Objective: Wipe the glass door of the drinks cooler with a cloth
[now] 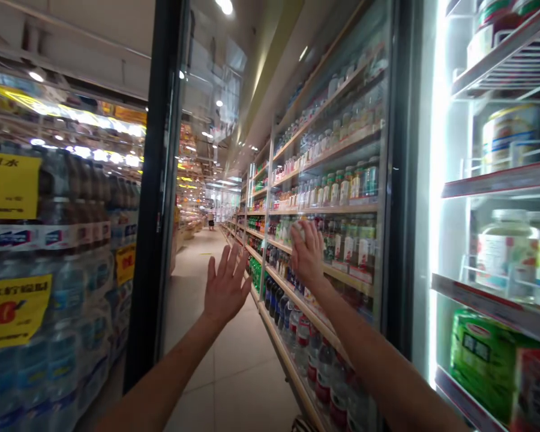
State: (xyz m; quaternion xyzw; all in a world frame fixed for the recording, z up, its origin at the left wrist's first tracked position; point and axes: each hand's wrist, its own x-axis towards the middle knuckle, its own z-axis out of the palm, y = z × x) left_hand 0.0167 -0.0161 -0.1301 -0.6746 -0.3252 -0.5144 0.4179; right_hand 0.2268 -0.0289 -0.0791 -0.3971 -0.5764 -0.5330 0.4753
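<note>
Both my arms reach forward at a glass door (216,150) with a dark frame, beside a lit drinks cooler. My left hand (227,285) has its fingers spread, palm toward the glass, and holds nothing. Higher and to the right, my right hand (308,253) is raised with its fingers slightly bent and a little apart, and nothing shows in it. Whether either palm touches the glass I cannot tell. Shelves of bottles (342,189) show through or in the glass behind my right hand.
Wrapped water bottles (63,300) with yellow price signs (13,312) are stacked at the left. At the right, cooler shelves (490,300) hold jars (506,252) and a green pack (481,360). A tiled aisle (202,246) runs back toward a distant person (211,221).
</note>
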